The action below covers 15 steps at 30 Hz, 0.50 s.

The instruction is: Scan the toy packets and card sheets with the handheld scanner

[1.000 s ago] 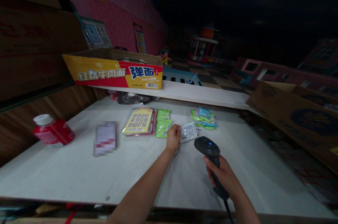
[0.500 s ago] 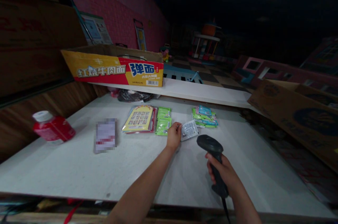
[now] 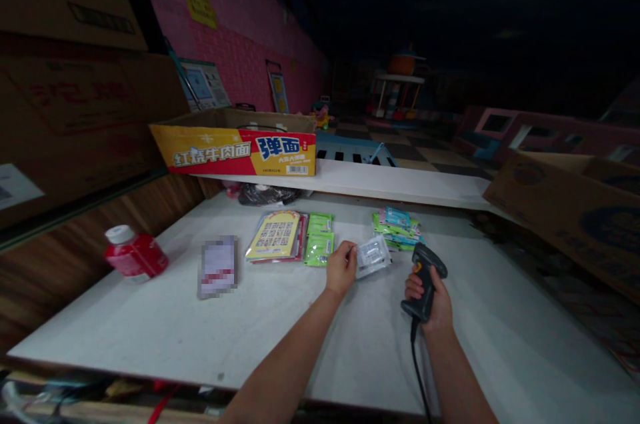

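In the head view my left hand point(image 3: 342, 269) pinches the left end of a silvery packet point(image 3: 373, 256), whose printed face is turned up. My right hand point(image 3: 435, 297) wraps around the handle of a dark barcode scanner point(image 3: 424, 283), and a black cord point(image 3: 419, 371) trails from it toward me. The scanner is just right of the packet, apart from it. Behind the packet lies a loose pile of green and blue packets point(image 3: 397, 227). Two green packets point(image 3: 319, 247) lie left of my left hand, beside a stack of sleeved cards point(image 3: 276, 237) with a yellow top sheet.
A red bottle with a white cap point(image 3: 134, 254) and a blurred-out flat item point(image 3: 219, 267) stand on the left of the white table point(image 3: 175, 337). A yellow-red carton point(image 3: 240, 151) sits on the raised back ledge point(image 3: 400, 179). Brown cardboard boxes flank both sides.
My right hand has turned the scanner from pointing up-left to tilting up-right, and it has moved slightly away from me. My left hand keeps its pinch on the packet. The camera view has shifted.
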Each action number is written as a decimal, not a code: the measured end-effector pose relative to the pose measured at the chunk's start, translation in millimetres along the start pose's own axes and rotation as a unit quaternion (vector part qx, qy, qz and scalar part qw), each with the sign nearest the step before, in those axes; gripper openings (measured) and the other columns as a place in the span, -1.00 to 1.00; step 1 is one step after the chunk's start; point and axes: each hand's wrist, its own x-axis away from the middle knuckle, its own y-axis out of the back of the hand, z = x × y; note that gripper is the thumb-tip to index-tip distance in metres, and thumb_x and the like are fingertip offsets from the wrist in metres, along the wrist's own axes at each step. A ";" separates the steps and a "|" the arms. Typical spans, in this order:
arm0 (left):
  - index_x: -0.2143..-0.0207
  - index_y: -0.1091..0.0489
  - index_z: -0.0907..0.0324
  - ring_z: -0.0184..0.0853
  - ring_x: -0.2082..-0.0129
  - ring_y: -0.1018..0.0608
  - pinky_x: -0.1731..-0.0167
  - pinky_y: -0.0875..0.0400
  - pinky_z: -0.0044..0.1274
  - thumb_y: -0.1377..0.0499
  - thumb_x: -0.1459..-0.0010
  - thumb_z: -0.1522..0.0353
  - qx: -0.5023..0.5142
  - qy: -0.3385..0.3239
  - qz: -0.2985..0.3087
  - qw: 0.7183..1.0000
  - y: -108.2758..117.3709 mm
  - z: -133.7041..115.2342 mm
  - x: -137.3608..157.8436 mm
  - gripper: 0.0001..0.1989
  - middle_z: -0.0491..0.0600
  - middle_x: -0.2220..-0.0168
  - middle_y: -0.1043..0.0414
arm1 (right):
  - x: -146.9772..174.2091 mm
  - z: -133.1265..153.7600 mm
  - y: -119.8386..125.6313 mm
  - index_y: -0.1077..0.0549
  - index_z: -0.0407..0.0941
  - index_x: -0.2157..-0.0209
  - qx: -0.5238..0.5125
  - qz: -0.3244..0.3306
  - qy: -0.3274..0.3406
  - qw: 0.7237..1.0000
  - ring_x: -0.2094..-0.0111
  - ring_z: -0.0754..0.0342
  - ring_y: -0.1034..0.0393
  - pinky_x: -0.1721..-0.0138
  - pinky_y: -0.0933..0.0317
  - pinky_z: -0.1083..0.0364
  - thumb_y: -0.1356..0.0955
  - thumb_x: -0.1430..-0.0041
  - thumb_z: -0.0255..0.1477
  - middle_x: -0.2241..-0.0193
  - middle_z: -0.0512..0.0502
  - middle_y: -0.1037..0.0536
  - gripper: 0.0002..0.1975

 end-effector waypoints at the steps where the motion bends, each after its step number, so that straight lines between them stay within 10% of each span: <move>1: 0.35 -0.39 0.17 -0.43 0.55 -0.40 0.48 -0.28 -0.61 -0.02 -0.21 0.22 0.017 0.013 -0.023 1.000 -0.3 1.6 0.2 -0.75 -0.15 0.58 -0.32 | -0.7 -0.2 1.6 -0.37 -0.18 0.31 -0.004 0.004 -0.005 1.000 0.67 0.31 -0.15 0.70 -0.12 0.33 -0.48 0.04 -0.34 0.63 0.15 -0.25 -0.69; 9: 0.22 -0.26 0.22 -0.38 0.56 -0.54 0.52 -0.49 -0.51 -0.08 -0.15 0.30 0.235 0.190 -0.262 0.917 27.4 27.3 -43.3 -0.81 -0.03 0.40 -0.46 | -4.4 0.1 7.8 -0.35 -0.16 0.30 -0.043 0.020 -0.022 0.999 0.66 0.29 -0.16 0.69 -0.16 0.31 -0.45 -0.01 -0.37 0.61 0.13 -0.27 -0.74; 15: 0.23 -0.32 0.25 -0.35 0.56 -0.56 0.49 -0.51 -0.50 -0.09 -0.10 0.49 0.107 0.245 -0.228 0.936 43.8 36.6 -81.7 -0.85 -0.07 0.51 -0.44 | -4.0 -1.6 5.5 -0.35 -0.14 0.31 -0.048 0.013 -0.020 0.999 0.66 0.29 -0.15 0.69 -0.16 0.31 -0.43 -0.04 -0.36 0.61 0.13 -0.27 -0.77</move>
